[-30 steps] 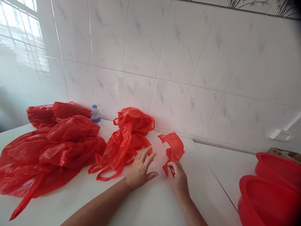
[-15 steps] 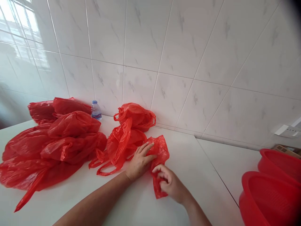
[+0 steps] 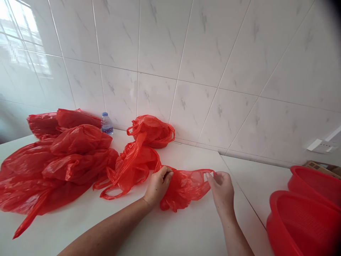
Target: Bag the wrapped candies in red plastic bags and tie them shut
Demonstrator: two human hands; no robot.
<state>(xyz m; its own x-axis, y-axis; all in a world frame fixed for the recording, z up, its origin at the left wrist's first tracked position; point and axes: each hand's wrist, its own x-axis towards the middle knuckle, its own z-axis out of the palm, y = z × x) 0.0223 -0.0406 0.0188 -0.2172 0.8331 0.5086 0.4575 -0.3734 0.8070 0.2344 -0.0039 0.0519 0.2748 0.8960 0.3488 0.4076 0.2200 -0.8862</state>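
A thin red plastic bag (image 3: 186, 186) is stretched sideways between my two hands, just over the white table. My left hand (image 3: 157, 186) is closed on its left side, with thumb and fingers curled together. At the other end my right hand (image 3: 222, 188) pinches the bag's handle loop, pulling it out to the right. Directly left of my left hand lies another crumpled red plastic bag (image 3: 135, 160) with its handles loose. Behind that one, against the wall, sits a bunched red bag (image 3: 153, 129).
A big heap of red plastic bags (image 3: 61, 167) covers the table's left part. A small water bottle (image 3: 107, 124) with a blue cap stands behind it. Red plastic baskets (image 3: 298, 220) occupy the right side. A wall socket (image 3: 322, 145) is above them, near a cardboard box (image 3: 323, 167).
The small bag, flat and hanging toward me before, is now spread to the right. My left hand has closed on it. My right hand has moved up and right, holding its handle.
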